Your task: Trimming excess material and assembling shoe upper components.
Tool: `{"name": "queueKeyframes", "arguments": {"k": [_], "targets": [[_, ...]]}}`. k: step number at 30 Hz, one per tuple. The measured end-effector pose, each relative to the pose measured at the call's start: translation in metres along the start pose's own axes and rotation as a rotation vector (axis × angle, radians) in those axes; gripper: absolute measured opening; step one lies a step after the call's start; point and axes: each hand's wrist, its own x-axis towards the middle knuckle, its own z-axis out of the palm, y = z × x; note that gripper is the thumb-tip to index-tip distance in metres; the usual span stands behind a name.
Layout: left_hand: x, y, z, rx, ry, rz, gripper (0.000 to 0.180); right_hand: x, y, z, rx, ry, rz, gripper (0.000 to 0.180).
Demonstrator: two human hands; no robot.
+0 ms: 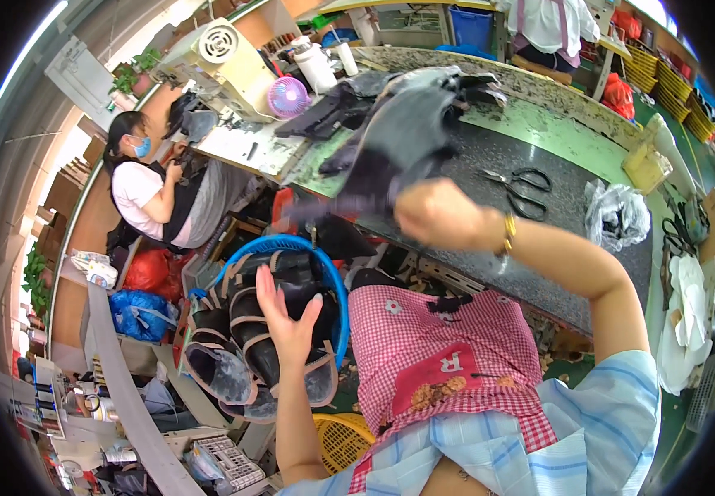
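Note:
My left hand is open, thumb and fingers apart, above a blue basket beside the table. Black shoe uppers with tan edging fill the basket and hang over its near rim. Some of them lie behind my left hand. My right hand, with a gold bracelet at the wrist, is closed and blurred by motion at the table's near edge. It grips a black shoe upper with a grey inside, also smeared. More dark uppers lie flat on the table behind it.
Black-handled scissors and a clear plastic bag lie on the dark tabletop. At left, a co-worker sits by a sewing machine. A purple fan stands near it. A yellow basket is below.

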Motion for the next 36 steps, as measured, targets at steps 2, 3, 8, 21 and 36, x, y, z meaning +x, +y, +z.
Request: {"name": "queueKeyframes", "arguments": {"k": [2,3,8,21,36], "targets": [[0.016,-0.009,0.010,-0.109,-0.145,0.158,0.092,-0.041,-0.059,-0.007,0.283,-0.167,0.106,0.016],[0.018,0.028,0.031,-0.363,-0.152,0.091,0.065,-0.062,-0.079,-0.007,0.414,-0.238,0.170,0.017],[-0.018,0.045,0.066,-0.598,-0.396,-0.696,0.021,-0.108,-0.123,-0.012,1.339,-0.378,0.816,0.032],[-0.045,0.039,0.096,-0.575,-0.414,-0.107,0.017,-0.114,-0.135,-0.029,1.276,-0.174,0.993,0.030],[-0.061,0.048,0.080,-0.696,-0.759,-1.032,0.020,-0.156,-0.079,-0.091,0.284,0.204,0.684,0.018]]}}
